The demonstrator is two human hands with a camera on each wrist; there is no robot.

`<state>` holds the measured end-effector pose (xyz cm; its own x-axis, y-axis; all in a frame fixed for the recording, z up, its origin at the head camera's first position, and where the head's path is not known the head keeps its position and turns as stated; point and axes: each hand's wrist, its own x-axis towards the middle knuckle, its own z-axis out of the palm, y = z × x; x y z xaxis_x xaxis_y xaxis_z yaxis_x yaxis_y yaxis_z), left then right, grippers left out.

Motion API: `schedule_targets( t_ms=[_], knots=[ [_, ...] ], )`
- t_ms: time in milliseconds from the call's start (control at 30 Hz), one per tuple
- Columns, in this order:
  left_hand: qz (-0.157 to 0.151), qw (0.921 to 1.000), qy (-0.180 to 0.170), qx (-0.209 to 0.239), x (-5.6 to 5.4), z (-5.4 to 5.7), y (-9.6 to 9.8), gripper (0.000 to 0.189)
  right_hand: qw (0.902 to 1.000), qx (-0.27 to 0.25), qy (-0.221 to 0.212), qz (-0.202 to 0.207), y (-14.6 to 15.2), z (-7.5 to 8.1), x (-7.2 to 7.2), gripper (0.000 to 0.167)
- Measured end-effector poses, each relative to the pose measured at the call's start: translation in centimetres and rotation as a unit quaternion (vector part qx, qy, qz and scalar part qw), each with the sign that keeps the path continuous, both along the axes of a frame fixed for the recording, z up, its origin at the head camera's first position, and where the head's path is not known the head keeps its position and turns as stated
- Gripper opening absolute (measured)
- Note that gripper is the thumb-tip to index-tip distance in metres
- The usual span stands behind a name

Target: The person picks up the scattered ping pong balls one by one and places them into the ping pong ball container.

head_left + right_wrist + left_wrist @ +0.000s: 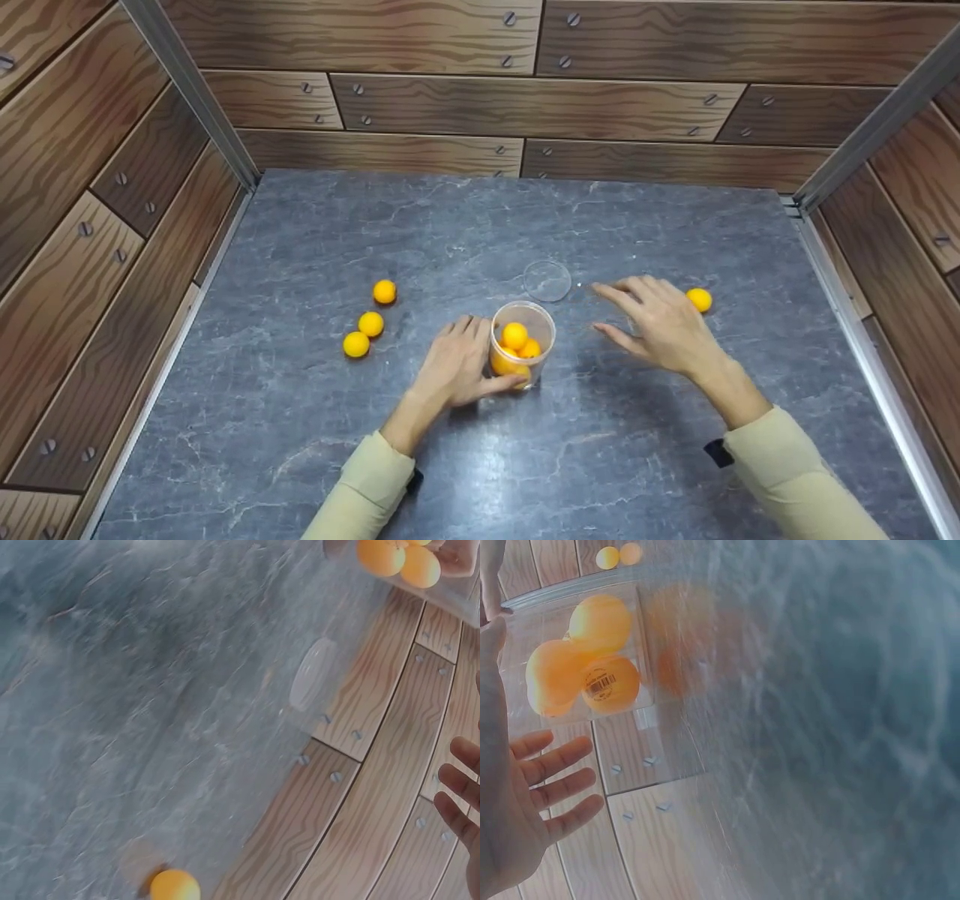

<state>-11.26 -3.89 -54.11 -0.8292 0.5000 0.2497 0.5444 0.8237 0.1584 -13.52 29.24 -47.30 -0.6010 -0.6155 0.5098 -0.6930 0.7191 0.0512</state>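
A clear plastic jar [545, 367] stands upright mid-table with several orange ping-pong balls [514, 335] inside. One of these balls [611, 684] carries printed markings. Against the jar's left side is my left hand [456, 364], its thumb across the near side and its fingers extended and spread in the left wrist view. My right hand [660, 322] hovers right of the jar, thumb and fingers apart, holding nothing. Behind the jar lies a round clear lid [547, 281].
To the left, three loose orange balls [370, 324] lie on the grey marbled table [300, 420]. Another orange ball [699, 300] sits beyond my right hand. Wood-patterned walls [525, 105] enclose the back and both sides.
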Motion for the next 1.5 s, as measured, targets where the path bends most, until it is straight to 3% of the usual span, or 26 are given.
schedule_targets(
  t_ms=[1033, 1500],
  knots=[
    [0.004, 0.9998, -0.018, 0.004, 0.0, 0.0, 0.0, 0.096, 0.9959, -0.038, -0.038, -0.073, 6.8, -3.3, -1.7, 0.061],
    [0.004, 0.9997, -0.022, -0.004, 0.0, 0.0, 0.0, 0.097, 0.9876, -0.041, -0.079, -0.13, 9.3, -5.0, -2.4, 0.061]
  ],
)
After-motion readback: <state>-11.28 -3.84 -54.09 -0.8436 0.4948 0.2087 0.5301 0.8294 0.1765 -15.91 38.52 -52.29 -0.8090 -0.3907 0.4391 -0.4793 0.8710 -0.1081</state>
